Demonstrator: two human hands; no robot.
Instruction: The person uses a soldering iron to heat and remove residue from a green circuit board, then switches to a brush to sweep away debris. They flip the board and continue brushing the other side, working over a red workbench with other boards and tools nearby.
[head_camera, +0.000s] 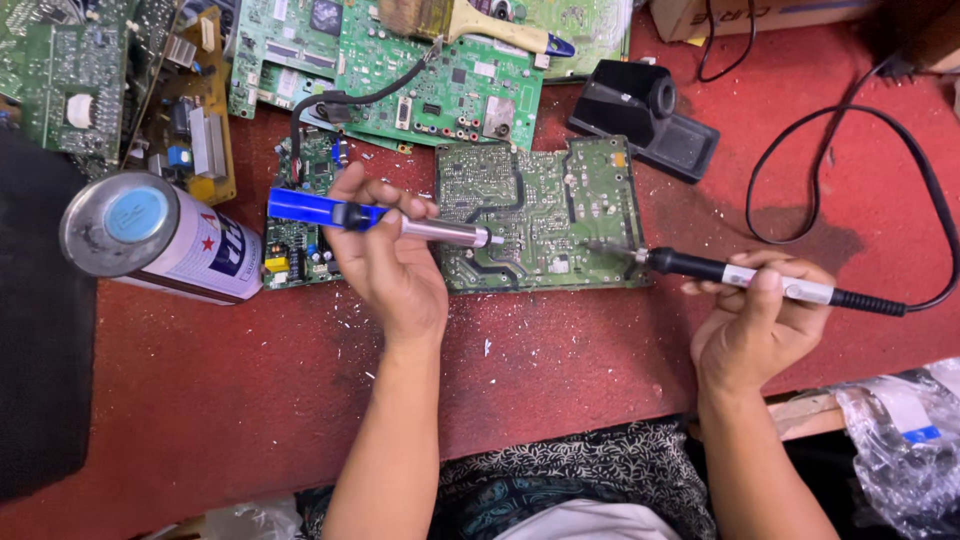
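- The left hand (392, 262) is closed around a blue desoldering pump (375, 220); its nozzle rests on the green circuit board (540, 212) lying mid-desk (560, 360).
- The right hand (757, 322) grips a soldering iron (745, 275), tip touching the board's right edge.
- Judging by this, work on the joints is underway, not finished.
- Individual joints are too small to read; the iron's cord runs off right.
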